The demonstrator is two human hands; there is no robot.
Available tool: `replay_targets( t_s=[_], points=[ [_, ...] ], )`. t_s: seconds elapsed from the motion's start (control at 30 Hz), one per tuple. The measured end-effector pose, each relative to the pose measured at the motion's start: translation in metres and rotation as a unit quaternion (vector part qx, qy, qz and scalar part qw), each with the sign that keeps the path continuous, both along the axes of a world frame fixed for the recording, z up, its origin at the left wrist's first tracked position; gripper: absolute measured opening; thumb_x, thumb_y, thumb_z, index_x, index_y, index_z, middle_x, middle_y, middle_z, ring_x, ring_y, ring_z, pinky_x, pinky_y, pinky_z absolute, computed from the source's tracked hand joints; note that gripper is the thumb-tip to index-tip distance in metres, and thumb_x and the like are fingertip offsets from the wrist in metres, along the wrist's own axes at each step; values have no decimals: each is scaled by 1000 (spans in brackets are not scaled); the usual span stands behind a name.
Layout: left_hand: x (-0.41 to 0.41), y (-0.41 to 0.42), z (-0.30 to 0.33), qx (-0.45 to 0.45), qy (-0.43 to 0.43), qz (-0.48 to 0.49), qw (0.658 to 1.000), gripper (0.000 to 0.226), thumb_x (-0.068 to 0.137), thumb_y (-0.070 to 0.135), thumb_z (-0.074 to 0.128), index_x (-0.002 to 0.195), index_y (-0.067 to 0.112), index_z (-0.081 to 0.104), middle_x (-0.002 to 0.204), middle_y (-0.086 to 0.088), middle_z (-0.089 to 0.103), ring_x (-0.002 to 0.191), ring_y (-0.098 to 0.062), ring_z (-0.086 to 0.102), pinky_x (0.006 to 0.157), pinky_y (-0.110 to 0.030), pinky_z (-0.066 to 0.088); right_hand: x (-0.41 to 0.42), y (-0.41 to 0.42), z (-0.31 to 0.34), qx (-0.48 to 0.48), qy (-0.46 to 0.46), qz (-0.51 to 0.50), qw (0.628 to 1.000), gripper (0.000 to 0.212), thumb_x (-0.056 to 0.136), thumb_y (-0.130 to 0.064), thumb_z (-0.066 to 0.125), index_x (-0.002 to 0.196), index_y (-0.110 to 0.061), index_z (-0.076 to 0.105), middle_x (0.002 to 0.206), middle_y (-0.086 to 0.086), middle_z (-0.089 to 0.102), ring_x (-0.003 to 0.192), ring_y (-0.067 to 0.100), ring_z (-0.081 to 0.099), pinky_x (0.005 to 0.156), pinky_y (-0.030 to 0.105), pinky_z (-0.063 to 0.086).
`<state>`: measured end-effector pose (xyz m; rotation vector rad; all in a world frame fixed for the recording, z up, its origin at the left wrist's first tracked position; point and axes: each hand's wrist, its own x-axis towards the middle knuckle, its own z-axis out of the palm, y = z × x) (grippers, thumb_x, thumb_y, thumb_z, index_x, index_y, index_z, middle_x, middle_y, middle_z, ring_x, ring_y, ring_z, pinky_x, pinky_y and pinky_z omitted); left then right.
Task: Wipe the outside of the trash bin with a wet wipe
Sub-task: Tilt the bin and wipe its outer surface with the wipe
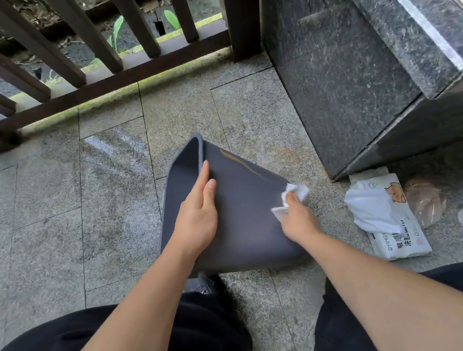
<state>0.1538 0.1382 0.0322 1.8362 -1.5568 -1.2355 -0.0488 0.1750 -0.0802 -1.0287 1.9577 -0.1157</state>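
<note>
A dark grey trash bin (244, 210) lies tilted on the stone floor, its open mouth facing left and away from me. A brownish streak marks its upper side near the rim. My left hand (197, 211) rests flat on the bin's side, fingers reaching to the rim and steadying it. My right hand (297, 220) pinches a crumpled white wet wipe (294, 195) and presses it against the bin's right edge.
A white wet-wipe pack (395, 234) with a sheet pulled out lies on the floor to the right, beside a brownish plastic bag (426, 201). A dark granite block (355, 68) stands at the back right. A brown wooden railing (77, 62) runs along the far side.
</note>
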Motion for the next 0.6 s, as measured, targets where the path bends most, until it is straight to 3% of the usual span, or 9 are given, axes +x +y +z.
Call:
replay_targets(
  t_s=[0.07, 0.13, 0.2, 0.27, 0.33, 0.4, 0.47, 0.53, 0.6],
  points=[
    [0, 2, 0, -3, -9, -17, 1000, 44, 102, 50, 35, 145, 57, 27, 136, 36, 33, 125, 14, 28, 98, -12, 20, -5, 7, -7, 38, -5, -36, 999, 35, 99, -26, 45, 132, -18, 37, 137, 20, 50, 120, 39, 50, 92, 41, 42],
    [1, 3, 0, -1, -11, -22, 1000, 43, 102, 51, 35, 143, 61, 26, 135, 37, 33, 126, 13, 29, 96, -9, 20, -3, 14, -12, 36, 5, -39, 999, 48, 98, -20, 40, 144, -13, 30, 140, 18, 50, 123, 39, 50, 98, 43, 42],
    [4, 0, 1, 3, -22, -18, 1000, 43, 101, 53, 35, 141, 64, 24, 134, 37, 33, 131, 8, 30, 95, -8, 19, 3, 19, -11, 10, 3, -47, 999, 54, 96, -15, 37, 148, -18, 22, 141, 13, 50, 119, 39, 53, 95, 43, 45],
    [5, -4, 1, 6, -31, -19, 999, 43, 100, 55, 35, 140, 66, 22, 132, 37, 34, 132, 7, 32, 92, -4, 18, 14, 17, -2, -24, 8, -49, 998, 50, 96, -14, 38, 143, -25, 27, 138, 12, 52, 112, 40, 56, 86, 42, 46],
    [0, -3, 3, 3, -37, -36, 999, 43, 100, 57, 35, 139, 67, 21, 125, 37, 40, 115, 23, 37, 80, 7, 16, 28, 12, 12, -75, 25, -23, 997, 53, 94, -10, 42, 143, -26, 30, 143, 11, 47, 116, 39, 55, 85, 41, 46],
    [-7, 3, 5, -9, -39, -56, 998, 45, 99, 56, 36, 141, 66, 22, 103, 37, 50, 83, 35, 41, 71, 8, 24, 45, 5, 27, -152, 8, 1, 988, 60, 92, -4, 41, 148, -23, 28, 156, 0, 32, 134, 29, 42, 100, 36, 39],
    [-10, 9, 5, -15, -40, -60, 997, 46, 99, 55, 37, 141, 66, 21, 82, 28, 52, 67, 31, 45, 66, 5, 30, 63, -9, 45, -235, -38, 34, 971, 64, 92, -1, 40, 151, -22, 28, 160, -8, 21, 145, 12, 24, 112, 27, 23],
    [-8, 11, 2, -26, -45, -62, 997, 48, 100, 52, 38, 141, 67, 18, 92, 17, 60, 66, 29, 47, 65, 3, 33, 81, -21, 61, -320, -90, 63, 941, 62, 94, -5, 40, 152, -24, 28, 157, -16, 20, 142, -9, 11, 115, 16, 7],
    [-5, 12, -1, -37, -52, -73, 995, 54, 101, 48, 39, 145, 63, 12, 104, 10, 61, 77, 26, 53, 65, 1, 35, 90, -25, 69, -369, -143, 80, 915, 58, 97, -11, 40, 152, -24, 28, 156, -18, 20, 135, -22, 3, 116, 14, -1]
  ],
)
